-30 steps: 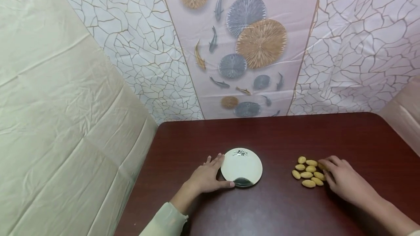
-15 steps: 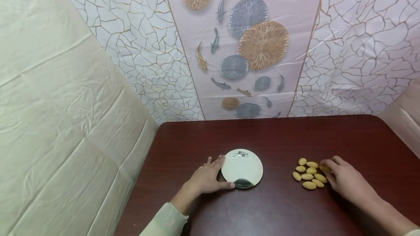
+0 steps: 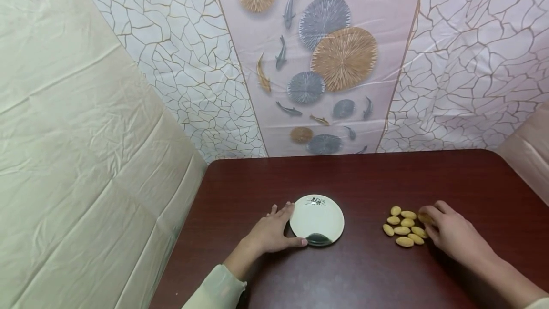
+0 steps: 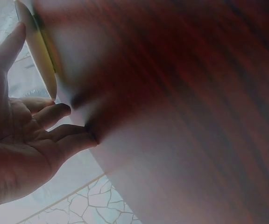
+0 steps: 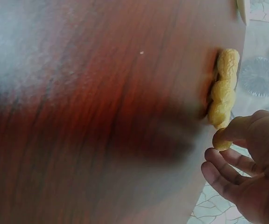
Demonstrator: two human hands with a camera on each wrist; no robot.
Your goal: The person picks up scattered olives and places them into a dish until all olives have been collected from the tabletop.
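Note:
A round white plate (image 3: pixel 316 218) with a dark green patch and a small flower print lies on the table. My left hand (image 3: pixel 268 233) rests at its left side, thumb on the near rim and fingers spread along the left rim. In the left wrist view the plate (image 4: pixel 40 53) shows edge-on beside the thumb. To the right, several yellow oval wrinkled pieces (image 3: pixel 401 230) lie in a loose cluster. At its right edge my right hand (image 3: pixel 456 235) pinches one such piece (image 5: pixel 222 140) between thumb and fingers, partly hidden in the head view.
Everything stands on a dark red wooden table (image 3: pixel 364 275) with rounded far corners. A patterned cloth (image 3: pixel 319 108) hangs behind it, and a pale padded wall (image 3: pixel 107 180) runs along the left. Table surface lies between plate and cluster.
The view shifts slightly. My right hand moves a little to the right at the cluster's edge with the pinched piece. The left hand and the plate keep their places.

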